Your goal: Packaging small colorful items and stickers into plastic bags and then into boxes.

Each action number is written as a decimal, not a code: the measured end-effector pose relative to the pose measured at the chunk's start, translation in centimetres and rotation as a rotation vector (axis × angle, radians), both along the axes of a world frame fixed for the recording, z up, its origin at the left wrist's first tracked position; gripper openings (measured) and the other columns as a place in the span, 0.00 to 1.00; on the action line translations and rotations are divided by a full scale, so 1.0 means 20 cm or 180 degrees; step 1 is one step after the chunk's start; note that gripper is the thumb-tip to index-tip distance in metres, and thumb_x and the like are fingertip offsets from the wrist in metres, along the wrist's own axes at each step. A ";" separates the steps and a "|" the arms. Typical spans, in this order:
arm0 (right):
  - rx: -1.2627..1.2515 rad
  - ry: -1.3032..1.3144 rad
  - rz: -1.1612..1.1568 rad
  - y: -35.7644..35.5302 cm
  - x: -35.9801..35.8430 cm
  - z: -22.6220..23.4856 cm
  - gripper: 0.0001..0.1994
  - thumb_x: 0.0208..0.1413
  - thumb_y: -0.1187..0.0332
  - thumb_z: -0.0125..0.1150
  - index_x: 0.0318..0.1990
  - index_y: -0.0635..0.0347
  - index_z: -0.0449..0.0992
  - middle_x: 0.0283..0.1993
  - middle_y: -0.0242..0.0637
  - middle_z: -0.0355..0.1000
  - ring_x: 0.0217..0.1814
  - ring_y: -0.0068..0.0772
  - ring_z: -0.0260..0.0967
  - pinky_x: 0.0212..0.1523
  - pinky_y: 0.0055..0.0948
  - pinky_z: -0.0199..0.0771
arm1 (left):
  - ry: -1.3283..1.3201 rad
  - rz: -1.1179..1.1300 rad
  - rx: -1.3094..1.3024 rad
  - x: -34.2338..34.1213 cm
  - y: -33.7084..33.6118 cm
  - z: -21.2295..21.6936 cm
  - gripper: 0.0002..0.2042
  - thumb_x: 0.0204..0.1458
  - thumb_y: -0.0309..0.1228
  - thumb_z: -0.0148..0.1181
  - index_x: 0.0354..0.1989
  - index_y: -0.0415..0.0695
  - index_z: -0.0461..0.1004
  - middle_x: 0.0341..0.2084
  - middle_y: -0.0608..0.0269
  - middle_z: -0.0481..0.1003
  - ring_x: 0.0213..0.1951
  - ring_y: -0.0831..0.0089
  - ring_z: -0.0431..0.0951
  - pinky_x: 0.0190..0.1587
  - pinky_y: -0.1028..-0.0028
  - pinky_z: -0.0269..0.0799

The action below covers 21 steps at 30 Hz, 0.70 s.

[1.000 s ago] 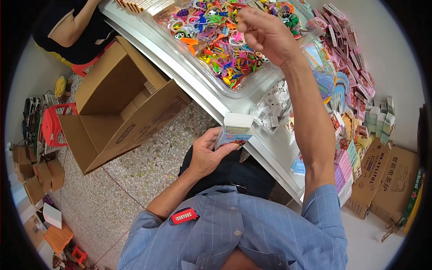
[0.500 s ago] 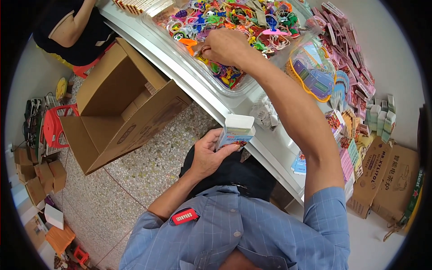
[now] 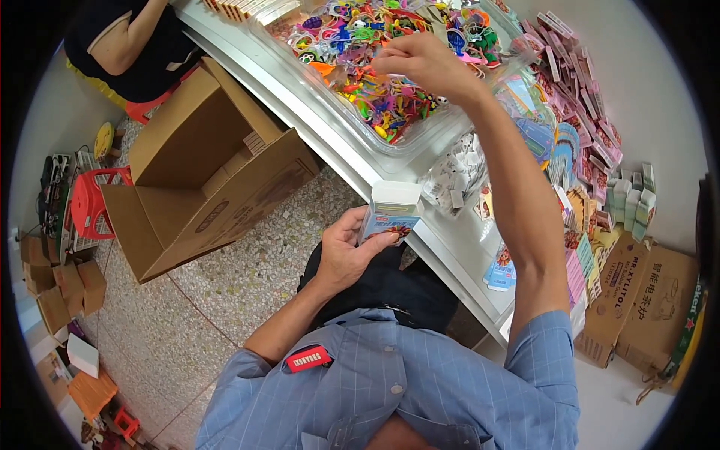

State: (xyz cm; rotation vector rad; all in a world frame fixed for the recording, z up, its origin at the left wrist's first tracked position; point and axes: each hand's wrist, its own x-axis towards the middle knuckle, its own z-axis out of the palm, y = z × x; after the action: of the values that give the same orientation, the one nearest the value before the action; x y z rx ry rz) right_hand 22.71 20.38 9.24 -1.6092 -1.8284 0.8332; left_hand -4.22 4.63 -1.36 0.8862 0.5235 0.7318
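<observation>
The right hand point(image 3: 424, 64) has been lowered from high above into the clear tray point(image 3: 420, 139) of colourful toys point(image 3: 375, 97), fingers pinched.

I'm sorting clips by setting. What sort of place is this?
Probably a small packing workshop for toys or trinkets: a clear plastic tray of colourful small plastic pieces on a white worktable, stacks of small printed packets, and an open brown cardboard carton on the speckled floor.

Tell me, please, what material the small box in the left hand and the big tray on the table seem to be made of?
Small box: probably thin printed cardboard, slightly glossy, with sharp folded edges and a flat white top. Big tray: looks like clear thin plastic, since the table shows through its rim and light glints on it.
</observation>
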 end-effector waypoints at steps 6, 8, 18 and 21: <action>-0.0715 0.1710 -0.0205 -0.26 0.11 0.29 0.10 0.67 0.60 0.57 0.35 0.53 0.71 0.21 0.15 0.53 0.20 0.07 0.46 0.18 0.16 0.43 | -0.0078 -0.0058 -0.0110 0.03 0.01 0.05 0.19 0.56 0.17 0.65 0.55 0.31 0.69 0.48 0.53 0.79 0.49 0.72 0.79 0.55 0.72 0.76; -0.0715 0.1955 -0.0214 -0.38 0.09 0.39 0.09 0.67 0.62 0.56 0.34 0.53 0.70 0.21 0.15 0.53 0.20 0.07 0.46 0.18 0.16 0.42 | -0.0084 -0.0053 -0.0094 0.07 0.01 0.07 0.19 0.55 0.17 0.65 0.55 0.31 0.69 0.47 0.53 0.79 0.48 0.72 0.79 0.54 0.72 0.76; -0.0977 0.1833 -0.0622 -0.87 -0.11 0.45 0.07 0.62 0.66 0.62 0.37 0.61 0.78 0.19 0.22 0.65 0.16 0.08 0.54 0.15 0.16 0.48 | -0.0337 0.0145 0.0241 0.27 -0.06 0.12 0.20 0.55 0.17 0.66 0.55 0.31 0.69 0.48 0.55 0.78 0.49 0.73 0.79 0.56 0.72 0.74; -0.0894 0.1583 -0.0766 -0.95 -0.16 0.39 0.07 0.62 0.66 0.63 0.38 0.61 0.79 0.20 0.23 0.67 0.16 0.08 0.54 0.16 0.16 0.49 | -0.0359 0.0145 0.0199 0.29 -0.08 0.12 0.20 0.55 0.17 0.65 0.55 0.32 0.69 0.48 0.55 0.78 0.49 0.73 0.79 0.56 0.72 0.74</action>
State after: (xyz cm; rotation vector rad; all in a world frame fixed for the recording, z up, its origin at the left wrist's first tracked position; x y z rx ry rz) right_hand 19.50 1.31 17.12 -1.5649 -1.1880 1.2823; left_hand 1.67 3.07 0.95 0.8876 0.4237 0.8384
